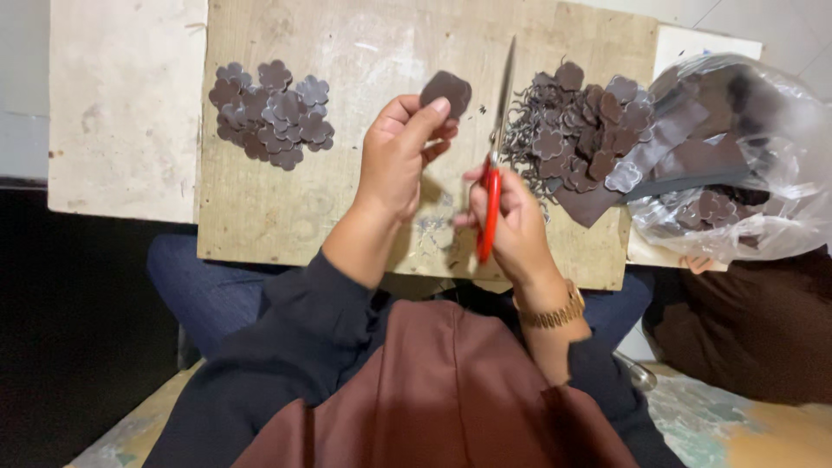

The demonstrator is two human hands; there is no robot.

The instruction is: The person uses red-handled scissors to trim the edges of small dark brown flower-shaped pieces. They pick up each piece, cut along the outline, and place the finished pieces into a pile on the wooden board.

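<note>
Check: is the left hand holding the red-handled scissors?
No: the right hand grips the scissors; the left hand pinches a dark brown piece.

This looks like a small craft workshop, perhaps in a home. A worn wooden board serves as work surface, with piles of cut brown flower shapes, scraps, and a plastic bag of material.

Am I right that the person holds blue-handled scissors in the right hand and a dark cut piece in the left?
Not quite: in the head view the scissors in the right hand have red handles, not blue. The left hand does hold a dark cut piece.
</note>
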